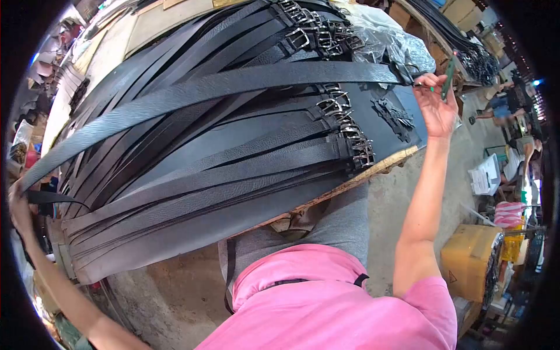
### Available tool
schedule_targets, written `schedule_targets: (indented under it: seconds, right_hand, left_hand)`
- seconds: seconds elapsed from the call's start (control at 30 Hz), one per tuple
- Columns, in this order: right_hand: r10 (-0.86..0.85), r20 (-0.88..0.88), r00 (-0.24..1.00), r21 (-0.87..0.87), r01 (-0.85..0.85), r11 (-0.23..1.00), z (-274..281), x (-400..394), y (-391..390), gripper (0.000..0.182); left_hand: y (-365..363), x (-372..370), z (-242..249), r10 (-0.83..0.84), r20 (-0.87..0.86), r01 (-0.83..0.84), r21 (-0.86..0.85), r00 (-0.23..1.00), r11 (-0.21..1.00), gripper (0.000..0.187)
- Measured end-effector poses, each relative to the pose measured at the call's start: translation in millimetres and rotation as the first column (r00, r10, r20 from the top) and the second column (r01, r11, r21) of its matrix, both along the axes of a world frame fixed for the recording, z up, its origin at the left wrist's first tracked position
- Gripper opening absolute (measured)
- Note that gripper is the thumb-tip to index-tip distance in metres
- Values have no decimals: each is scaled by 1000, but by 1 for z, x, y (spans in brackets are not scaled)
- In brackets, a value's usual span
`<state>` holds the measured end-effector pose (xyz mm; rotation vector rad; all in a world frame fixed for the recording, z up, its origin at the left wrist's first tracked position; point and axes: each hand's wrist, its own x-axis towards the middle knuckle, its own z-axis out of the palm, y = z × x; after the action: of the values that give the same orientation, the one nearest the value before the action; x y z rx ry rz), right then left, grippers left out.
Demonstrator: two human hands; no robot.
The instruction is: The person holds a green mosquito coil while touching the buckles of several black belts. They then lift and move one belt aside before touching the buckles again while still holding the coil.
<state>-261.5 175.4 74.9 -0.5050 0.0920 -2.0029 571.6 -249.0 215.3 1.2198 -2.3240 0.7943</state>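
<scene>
A long black belt (233, 83) stretches over the table between my two hands. My left hand (21, 213), at the far left edge, is closed around the belt's strap end. My right hand (436, 105) holds the buckle end at the upper right, with a slim green tool (448, 76) also between its fingers. Beneath the held belt lie many black belts (256, 166) in rows, their silver buckles (359, 143) towards the right. Another cluster of buckles (298, 38) lies at the top. Small black loops (394, 119) rest near the table's right corner.
Clear plastic wrap (391, 41) lies at the table's upper right. The wooden table edge (350, 188) runs just before my body. A cardboard box (471, 254) stands on the floor at right, and a white bin (486, 175) above it. Other people are at the far right.
</scene>
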Motion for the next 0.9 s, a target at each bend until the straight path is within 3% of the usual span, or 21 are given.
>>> schedule_targets:
  seconds: [0.1, 0.23, 0.3, 0.37, 0.5, 0.63, 0.7, 0.77, 0.87, 0.9]
  right_hand:
    - [-1, 6, 1000, 16, 1, 1000, -2, 14, -11, 17]
    - [52, -23, 998, 165, -47, 985, -11, 44, -12, 24]
    - [99, -64, 993, 210, -83, 974, -19, 62, -13, 30]
    - [45, -153, 987, 269, -3, 963, -26, 77, -9, 29]
    - [60, -259, 964, 293, 19, 956, -41, 88, -1, 31]
    - [60, -368, 928, 506, 146, 850, -64, 91, 9, 38]
    - [60, -369, 928, 572, 175, 801, -69, 94, 11, 44]
    - [77, -410, 909, 560, 184, 808, -62, 96, 11, 37]
    - [61, -403, 913, 557, 192, 808, -61, 95, 10, 30]
    - [54, -410, 910, 560, 204, 803, -62, 94, 9, 30]
  left_hand:
    - [-6, 54, 3, 69, 0, -69, -136, 998, 988, 40]
    - [-23, 114, -12, 145, -57, -155, -245, 988, 957, 49]
    - [-33, 139, -29, 176, -84, -193, -272, 981, 943, 53]
    - [-42, 164, -50, 203, -104, -224, -280, 974, 933, 57]
    - [-74, 220, -120, 240, -131, -265, -233, 962, 936, 66]
    - [-73, 256, -227, 304, -112, -310, -41, 946, 950, 75]
    - [-45, 253, -260, 524, 97, -518, 379, 846, 767, 78]
    - [-38, 267, -296, 438, -111, -273, 640, 892, 718, 80]
    - [-18, 233, -291, 563, -215, -231, 753, 798, 616, 77]
    - [-22, 240, -294, 542, -215, -239, 726, 812, 645, 74]
